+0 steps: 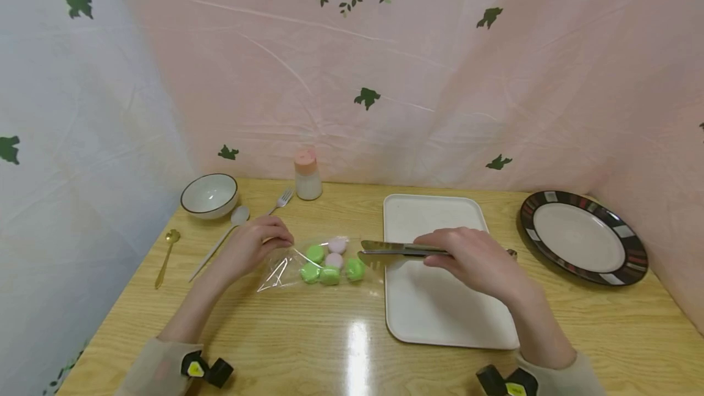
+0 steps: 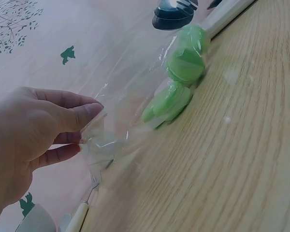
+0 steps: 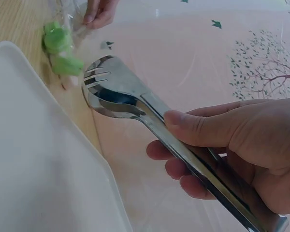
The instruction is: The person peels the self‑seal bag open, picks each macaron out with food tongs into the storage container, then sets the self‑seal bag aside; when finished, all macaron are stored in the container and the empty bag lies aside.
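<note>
A clear plastic bag (image 1: pixel 286 271) lies on the table with several green and pink macarons in it. My left hand (image 1: pixel 260 242) pinches the bag's left end between thumb and fingertips, lifting that edge a little, as the left wrist view shows. In my right hand (image 1: pixel 467 261) is a pair of metal tongs (image 3: pixel 150 111), gripped along the arms above the white tray (image 1: pixel 440 310). The tongs' heads point left, close to the bag's right end and the green macaron (image 1: pixel 355 269) there. One head is slotted like a fork, and nothing sits between the two.
At the left are a bowl (image 1: pixel 210 195), a gold spoon (image 1: pixel 167 258), a white-handled spoon (image 1: pixel 220 243) and a fork (image 1: pixel 283 199). A pink-capped shaker (image 1: pixel 308 176) stands at the back. A dark-rimmed plate (image 1: pixel 583 237) lies right of the tray.
</note>
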Available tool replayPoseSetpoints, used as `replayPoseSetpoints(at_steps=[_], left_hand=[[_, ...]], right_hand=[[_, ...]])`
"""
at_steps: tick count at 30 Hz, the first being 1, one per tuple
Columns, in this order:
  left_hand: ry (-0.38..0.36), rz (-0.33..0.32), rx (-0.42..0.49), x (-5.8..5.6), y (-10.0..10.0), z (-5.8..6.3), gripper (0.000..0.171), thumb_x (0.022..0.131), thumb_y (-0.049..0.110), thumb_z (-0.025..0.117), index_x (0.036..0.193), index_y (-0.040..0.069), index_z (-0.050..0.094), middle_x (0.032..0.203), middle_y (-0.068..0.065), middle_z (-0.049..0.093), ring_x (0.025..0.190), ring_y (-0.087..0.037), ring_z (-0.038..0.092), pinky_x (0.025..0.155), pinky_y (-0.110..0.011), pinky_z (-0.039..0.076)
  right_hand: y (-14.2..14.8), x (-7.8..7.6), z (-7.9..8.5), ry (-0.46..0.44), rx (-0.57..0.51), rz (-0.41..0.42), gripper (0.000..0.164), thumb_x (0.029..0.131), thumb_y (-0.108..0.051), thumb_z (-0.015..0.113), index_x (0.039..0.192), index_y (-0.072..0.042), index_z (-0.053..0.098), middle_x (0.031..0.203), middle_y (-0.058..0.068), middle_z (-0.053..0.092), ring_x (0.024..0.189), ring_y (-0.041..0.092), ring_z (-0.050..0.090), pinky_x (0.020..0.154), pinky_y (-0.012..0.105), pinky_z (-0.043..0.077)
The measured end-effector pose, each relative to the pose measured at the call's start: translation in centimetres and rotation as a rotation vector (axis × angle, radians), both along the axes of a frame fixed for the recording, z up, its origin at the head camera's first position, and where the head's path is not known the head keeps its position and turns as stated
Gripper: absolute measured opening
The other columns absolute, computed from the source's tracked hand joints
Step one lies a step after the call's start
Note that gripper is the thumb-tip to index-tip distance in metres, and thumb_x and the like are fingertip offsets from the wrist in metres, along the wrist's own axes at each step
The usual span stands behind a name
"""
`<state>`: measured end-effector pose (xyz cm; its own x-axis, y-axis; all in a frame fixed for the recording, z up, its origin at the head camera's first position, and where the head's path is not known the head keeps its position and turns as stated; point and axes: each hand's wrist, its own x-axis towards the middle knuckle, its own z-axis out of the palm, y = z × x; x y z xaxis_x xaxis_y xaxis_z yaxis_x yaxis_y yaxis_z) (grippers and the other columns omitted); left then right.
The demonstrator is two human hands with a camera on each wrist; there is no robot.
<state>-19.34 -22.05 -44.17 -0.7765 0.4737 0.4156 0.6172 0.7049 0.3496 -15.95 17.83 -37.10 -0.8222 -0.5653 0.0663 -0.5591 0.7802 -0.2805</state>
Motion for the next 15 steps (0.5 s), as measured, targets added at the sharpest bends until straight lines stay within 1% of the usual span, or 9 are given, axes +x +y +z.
replayPoseSetpoints(at_steps=[3, 6, 9, 12, 15], left_hand=[[0.007, -0.004, 0.002, 0.0, -0.1, -0.1, 0.007, 0.079, 0.017, 0.074, 0.081, 0.024, 0.073, 0.084, 0.016, 0.064, 0.08, -0.002, 0.06, 0.069, -0.025, 0.052], [0.014, -0.005, -0.015, 0.0, -0.2, -0.2, 0.007, 0.079, 0.019, 0.074, 0.082, 0.025, 0.073, 0.084, 0.017, 0.063, 0.08, -0.001, 0.06, 0.069, -0.025, 0.052], [0.011, 0.0, -0.017, 0.1, -0.1, -0.1, 0.006, 0.079, 0.019, 0.074, 0.082, 0.025, 0.073, 0.084, 0.018, 0.063, 0.08, 0.0, 0.059, 0.069, -0.023, 0.052], [-0.003, 0.007, -0.014, 0.2, 0.0, 0.0, 0.006, 0.08, 0.02, 0.074, 0.082, 0.025, 0.073, 0.084, 0.019, 0.063, 0.08, 0.002, 0.058, 0.07, -0.022, 0.051], [-0.012, 0.007, -0.01, 0.3, 0.1, 0.1, 0.006, 0.08, 0.021, 0.073, 0.083, 0.025, 0.073, 0.085, 0.019, 0.063, 0.081, 0.001, 0.059, 0.07, -0.023, 0.052]], right_hand=[[-0.1, -0.1, 0.0, -0.001, 0.009, -0.005, 0.028, 0.084, -0.027, 0.07, 0.112, -0.029, 0.067, 0.104, -0.015, 0.069, 0.093, 0.007, 0.065, 0.075, 0.033, 0.053], [-0.4, -0.1, -0.2, -0.005, 0.036, -0.002, 0.027, 0.084, -0.028, 0.07, 0.111, -0.031, 0.067, 0.101, -0.015, 0.069, 0.086, 0.005, 0.063, 0.068, 0.028, 0.049], [-0.7, -0.1, -0.5, 0.032, 0.06, -0.02, 0.025, 0.083, -0.028, 0.071, 0.108, -0.032, 0.068, 0.093, -0.018, 0.067, 0.076, 0.002, 0.058, 0.062, 0.024, 0.045], [-0.9, 0.0, -0.7, 0.052, 0.071, -0.028, 0.024, 0.082, -0.028, 0.072, 0.106, -0.031, 0.068, 0.087, -0.02, 0.064, 0.069, 0.001, 0.053, 0.059, 0.022, 0.041], [-1.1, 0.1, -0.8, 0.046, 0.078, -0.021, 0.026, 0.081, -0.028, 0.073, 0.107, -0.031, 0.068, 0.085, -0.02, 0.062, 0.066, 0.0, 0.051, 0.056, 0.021, 0.04]])
